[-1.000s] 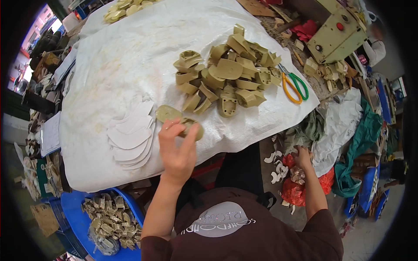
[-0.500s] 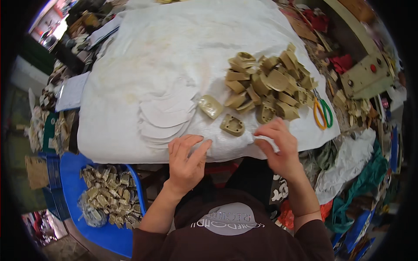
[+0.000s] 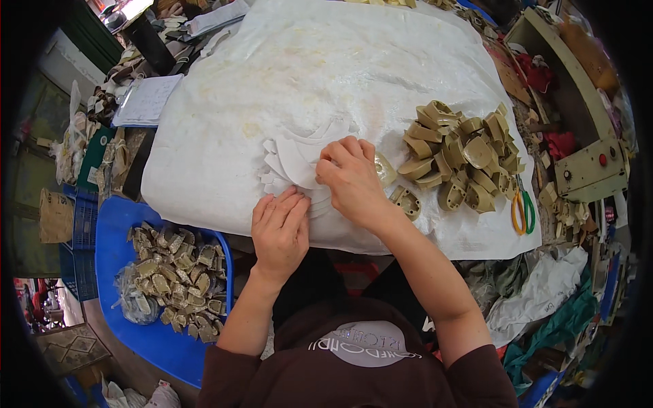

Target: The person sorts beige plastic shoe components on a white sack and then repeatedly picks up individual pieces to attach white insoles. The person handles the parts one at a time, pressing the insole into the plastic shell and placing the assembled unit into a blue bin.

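A fanned stack of thin white curved cut pieces [image 3: 289, 158] lies on the white-covered table. My left hand [image 3: 280, 228] rests at the near edge of the stack, fingers stretched out flat. Over the right side of the stack, my right hand [image 3: 350, 178] is closed, its bent fingers pinching the edge of a white piece; the fingertips are partly hidden. Just beyond that hand sits a shiny, clear-coated tan shoe heel [image 3: 385, 168]. A hollow tan shoe heel [image 3: 406, 202] lies open side up near my right wrist, with a heap of tan heels [image 3: 462, 153] farther right.
Scissors [image 3: 523, 209] with orange and green handles lie right of the heap. A blue tub [image 3: 228, 272] at lower left holds many shiny heels and a clear plastic bag. Papers [image 3: 146, 100] sit at the table's left edge. A machine box [image 3: 592, 170] stands at right.
My right hand has moved left from beside the heels to the white pieces and closed there. My left hand has come down onto the stack's near edge. The view has shifted.
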Motion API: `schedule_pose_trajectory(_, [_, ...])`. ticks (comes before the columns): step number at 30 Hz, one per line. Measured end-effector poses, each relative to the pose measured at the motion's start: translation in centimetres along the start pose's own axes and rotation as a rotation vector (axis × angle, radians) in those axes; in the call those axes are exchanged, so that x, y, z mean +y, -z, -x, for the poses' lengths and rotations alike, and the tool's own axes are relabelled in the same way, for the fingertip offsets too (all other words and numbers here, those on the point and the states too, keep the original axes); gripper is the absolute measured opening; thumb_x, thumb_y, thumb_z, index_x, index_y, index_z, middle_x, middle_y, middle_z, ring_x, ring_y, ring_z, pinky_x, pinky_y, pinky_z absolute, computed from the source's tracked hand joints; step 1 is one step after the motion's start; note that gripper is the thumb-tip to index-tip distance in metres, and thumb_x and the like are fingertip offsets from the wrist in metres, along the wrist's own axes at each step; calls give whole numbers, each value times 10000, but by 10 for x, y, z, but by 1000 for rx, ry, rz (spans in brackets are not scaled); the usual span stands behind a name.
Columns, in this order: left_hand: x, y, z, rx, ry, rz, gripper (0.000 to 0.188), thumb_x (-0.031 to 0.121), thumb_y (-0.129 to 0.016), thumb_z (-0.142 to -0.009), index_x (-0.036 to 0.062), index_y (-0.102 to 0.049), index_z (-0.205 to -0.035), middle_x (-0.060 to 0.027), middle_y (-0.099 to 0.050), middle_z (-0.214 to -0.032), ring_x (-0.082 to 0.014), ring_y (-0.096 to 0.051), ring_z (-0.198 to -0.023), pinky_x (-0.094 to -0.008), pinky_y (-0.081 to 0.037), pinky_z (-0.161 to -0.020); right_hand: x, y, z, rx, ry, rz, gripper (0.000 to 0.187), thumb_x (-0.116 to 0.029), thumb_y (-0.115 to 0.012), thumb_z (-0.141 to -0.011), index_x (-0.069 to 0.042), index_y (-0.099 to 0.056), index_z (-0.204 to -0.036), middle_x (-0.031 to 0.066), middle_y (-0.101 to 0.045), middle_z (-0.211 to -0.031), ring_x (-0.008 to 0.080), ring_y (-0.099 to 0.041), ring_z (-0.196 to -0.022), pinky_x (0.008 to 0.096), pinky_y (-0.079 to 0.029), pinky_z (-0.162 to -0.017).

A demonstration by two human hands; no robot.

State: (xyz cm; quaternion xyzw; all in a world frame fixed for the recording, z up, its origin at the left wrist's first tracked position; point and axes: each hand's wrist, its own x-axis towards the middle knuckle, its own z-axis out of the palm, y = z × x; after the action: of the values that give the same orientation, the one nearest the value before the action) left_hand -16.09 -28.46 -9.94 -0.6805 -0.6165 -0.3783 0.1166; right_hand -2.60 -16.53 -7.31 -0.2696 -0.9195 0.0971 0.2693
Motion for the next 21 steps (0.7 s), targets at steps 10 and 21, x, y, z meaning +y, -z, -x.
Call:
schedule_pose_trajectory(10, [27,18,-11,-51,169,384,265,35,-588,-819,-6,-649,-1073,-162,-652,-984,-311,-632,-920,-408,-441,-908,8,74,33,134,-64,-278,206,65,-587,-688,-75,-581,-839,63,-614,-1045,279,-520,-1018,385,-415,-831])
schedule_pose_trajectory(21, [67,-2,-12,-135,1050,1706,407,230,-388,-1024,-55,-427,-1312,-79,-589,-799,-124,-525,-634,-254,-394,-523,5,58,108,94,-241,332,397,-254,-773,-635,-124,-631,-983,51,-548,-1071,243,-509,-903,383,-377,-738])
